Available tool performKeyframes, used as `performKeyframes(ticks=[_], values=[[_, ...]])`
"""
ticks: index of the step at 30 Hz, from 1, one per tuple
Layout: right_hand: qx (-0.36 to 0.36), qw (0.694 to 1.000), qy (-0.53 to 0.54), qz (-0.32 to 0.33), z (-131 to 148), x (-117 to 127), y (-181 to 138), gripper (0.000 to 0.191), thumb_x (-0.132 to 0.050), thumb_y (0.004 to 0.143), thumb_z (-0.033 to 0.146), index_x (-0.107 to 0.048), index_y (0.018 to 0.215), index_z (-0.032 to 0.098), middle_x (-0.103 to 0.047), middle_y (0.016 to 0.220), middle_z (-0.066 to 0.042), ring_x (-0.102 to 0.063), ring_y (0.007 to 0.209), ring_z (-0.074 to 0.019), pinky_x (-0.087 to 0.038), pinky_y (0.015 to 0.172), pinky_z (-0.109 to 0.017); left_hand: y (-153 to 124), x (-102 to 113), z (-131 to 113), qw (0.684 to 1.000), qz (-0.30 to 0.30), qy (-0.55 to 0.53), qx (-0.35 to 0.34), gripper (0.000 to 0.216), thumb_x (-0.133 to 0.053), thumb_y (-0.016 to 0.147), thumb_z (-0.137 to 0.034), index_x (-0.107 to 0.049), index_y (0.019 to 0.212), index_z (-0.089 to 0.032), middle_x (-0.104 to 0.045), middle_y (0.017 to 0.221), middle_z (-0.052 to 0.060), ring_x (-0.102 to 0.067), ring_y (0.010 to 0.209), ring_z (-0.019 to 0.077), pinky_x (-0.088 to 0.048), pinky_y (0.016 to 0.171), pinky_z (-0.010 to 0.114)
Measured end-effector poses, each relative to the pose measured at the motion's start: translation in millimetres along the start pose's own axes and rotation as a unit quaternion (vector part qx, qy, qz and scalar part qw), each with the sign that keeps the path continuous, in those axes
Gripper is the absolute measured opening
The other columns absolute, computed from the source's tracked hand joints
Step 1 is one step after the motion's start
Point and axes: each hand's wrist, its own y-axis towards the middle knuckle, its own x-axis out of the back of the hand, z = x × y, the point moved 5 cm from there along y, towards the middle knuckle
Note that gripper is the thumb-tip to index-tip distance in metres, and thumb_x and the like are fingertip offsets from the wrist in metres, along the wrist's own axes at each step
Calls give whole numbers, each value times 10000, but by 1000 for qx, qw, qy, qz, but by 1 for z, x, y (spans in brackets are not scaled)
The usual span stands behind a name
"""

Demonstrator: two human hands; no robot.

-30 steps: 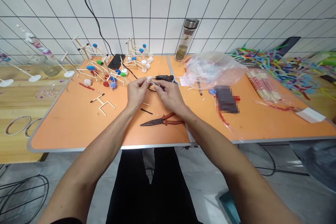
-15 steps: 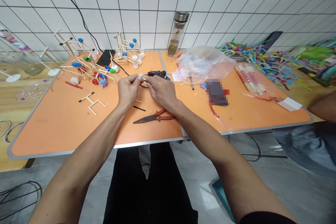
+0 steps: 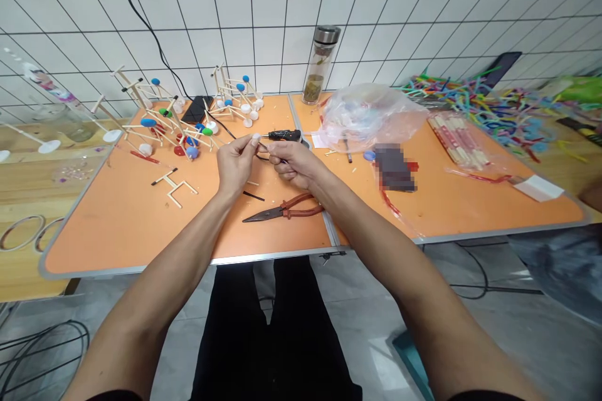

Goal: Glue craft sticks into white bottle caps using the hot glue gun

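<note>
Centrally, over the orange table (image 3: pixel 117 225), a small white cap (image 3: pixel 256 136) is pinched at the fingertips of the left hand (image 3: pixel 236 161). A thin stick (image 3: pixel 264 148), too small to make out clearly, is gripped by the right hand (image 3: pixel 292 163), just beside the cap. Red-handled pliers (image 3: pixel 285 210) lie near the hands; a black glue gun (image 3: pixel 285 135) is seen just beyond them.

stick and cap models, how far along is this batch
Done: several stick models with coloured caps stand at the table's back left, and another group further back. In hand: the left hand pinches a small white cap while the right hand holds a thin stick to it. Left: a bare stick frame lies capless, beside pliers and a glue gun.
</note>
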Motion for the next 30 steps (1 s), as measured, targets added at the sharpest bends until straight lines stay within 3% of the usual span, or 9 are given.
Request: performKeyframes(ticks=[6,10,13,16,18,20,24,27,30], values=[[-73,989,102,75,5,-8,-4,137,-534,1116,206,-670,1111,204,-407,689,115,-106,473,-59,-120,449,-158,-3,0,-11,1000,-2,-27,-11,391,-789,1046,-574,-866,867,-235,-848,911,36,-749,923,207,-592,950,291],[81,988,-131,-32,6,0,0,139,-617,1100,300,-720,1087,208,-545,745,60,-319,529,-101,-261,519,-219,0,1,-1,1000,-11,-15,4,385,-816,1020,-577,-874,869,-227,-836,891,27,-756,908,203,-596,913,286],[232,854,-442,-144,12,-4,-9,211,-634,1090,275,-814,1187,222,-794,1043,-64,-672,856,-209,-451,717,-296,3,-1,12,999,-11,-18,36,365,-855,983,-562,-888,878,-214,-827,846,20,-766,860,196,-597,865,285],[233,700,-652,-176,9,-13,-18,424,-510,1132,205,-812,1428,237,-836,1271,-138,-748,1055,-292,-469,793,-360,5,-3,22,998,-9,-25,58,363,-871,964,-557,-894,883,-204,-826,821,24,-764,815,194,-601,833,294],[215,671,-688,-176,7,-15,-20,486,-472,1140,191,-780,1515,225,-838,1302,-164,-761,1061,-305,-470,789,-372,6,-3,24,998,-9,-28,56,387,-882,945,-580,-888,871,-200,-820,816,26,-759,803,193,-599,822,296],[225,703,-651,-176,9,-14,-20,465,-492,1139,215,-790,1496,221,-840,1339,-158,-763,1130,-313,-494,828,-371,6,-4,23,999,-1,-29,36,433,-877,937,-622,-878,855,-197,-809,809,27,-750,801,196,-596,820,301],[238,856,-435,-147,14,-4,-12,246,-627,1072,265,-850,1150,198,-840,1070,-70,-732,977,-243,-512,825,-325,5,-4,21,999,12,-35,-3,520,-847,945,-697,-851,809,-195,-778,775,24,-725,777,194,-589,809,309],[123,969,-198,-77,10,5,-4,131,-695,1031,279,-743,952,186,-588,708,42,-441,568,-110,-342,551,-230,5,-4,18,999,10,-49,-17,524,-853,947,-709,-854,812,-203,-785,791,24,-729,784,187,-598,826,306],[-32,998,34,29,5,0,-4,61,-670,1061,246,-686,1032,195,-434,648,116,-181,457,-62,-151,424,-175,5,-5,12,996,11,-88,-20,507,-874,930,-715,-884,862,-212,-822,839,36,-755,820,196,-630,888,326]])
